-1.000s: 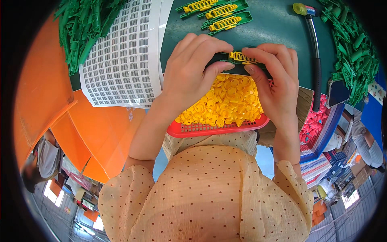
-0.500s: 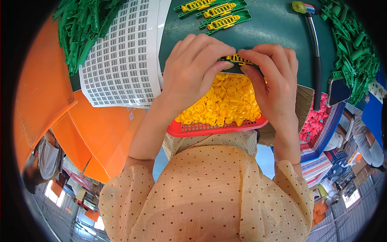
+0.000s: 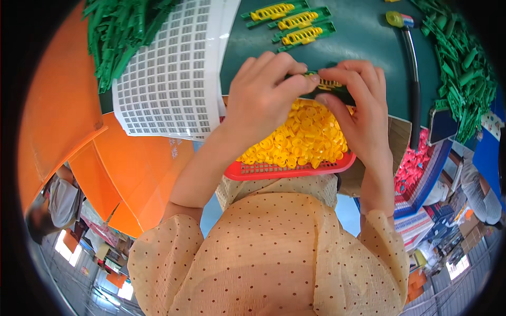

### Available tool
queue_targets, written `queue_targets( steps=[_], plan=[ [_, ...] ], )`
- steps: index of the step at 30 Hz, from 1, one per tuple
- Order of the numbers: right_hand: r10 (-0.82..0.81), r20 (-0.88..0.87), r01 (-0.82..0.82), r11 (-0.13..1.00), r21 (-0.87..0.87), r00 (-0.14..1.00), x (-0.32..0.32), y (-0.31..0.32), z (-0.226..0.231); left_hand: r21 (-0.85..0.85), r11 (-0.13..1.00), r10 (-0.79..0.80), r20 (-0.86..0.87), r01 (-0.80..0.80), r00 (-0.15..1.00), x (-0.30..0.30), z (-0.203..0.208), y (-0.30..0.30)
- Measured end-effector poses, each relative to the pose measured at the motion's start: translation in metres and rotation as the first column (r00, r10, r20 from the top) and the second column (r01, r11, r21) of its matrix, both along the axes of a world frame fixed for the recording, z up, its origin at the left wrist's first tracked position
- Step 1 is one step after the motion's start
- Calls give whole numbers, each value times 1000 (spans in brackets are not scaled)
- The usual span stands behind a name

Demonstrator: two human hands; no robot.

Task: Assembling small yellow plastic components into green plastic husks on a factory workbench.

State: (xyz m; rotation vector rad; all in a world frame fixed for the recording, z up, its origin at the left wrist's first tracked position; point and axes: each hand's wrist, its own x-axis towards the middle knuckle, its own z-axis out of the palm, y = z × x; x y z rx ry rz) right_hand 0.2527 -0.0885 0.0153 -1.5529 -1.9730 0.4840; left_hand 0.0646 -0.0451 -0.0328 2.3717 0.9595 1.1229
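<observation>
Green casing (image 3: 330, 84), partly hidden, pinched by left fingers (image 3: 298, 85), right fingers (image 3: 340, 75), yellow rings (image 3: 307, 134) nearby

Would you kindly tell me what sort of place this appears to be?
It looks like a small-parts assembly workshop: there are heaps of loose green plastic parts, a red basket full of yellow plastic rings, and three green casings with yellow inserts laid side by side.

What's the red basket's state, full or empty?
Looks full: small yellow pieces are heaped across the visible part of the red basket; its far side is hidden.
</observation>
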Motion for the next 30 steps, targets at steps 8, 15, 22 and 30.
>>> queue_targets(
  steps=[8,15,22,30],
  plan=[
    [-70,-10,71,987,147,997,-4,9,-17,-95,993,78,70,-72,994,-1,17,-5],
    [-86,44,76,979,190,995,-6,13,-10,224,775,625,-132,-591,769,-81,37,48],
    [-65,-49,75,964,255,997,0,9,-2,103,681,720,-277,-725,637,-108,32,55],
    [-67,-91,87,966,243,994,10,9,1,-304,682,652,-159,-665,741,-113,46,30]
  ],
)
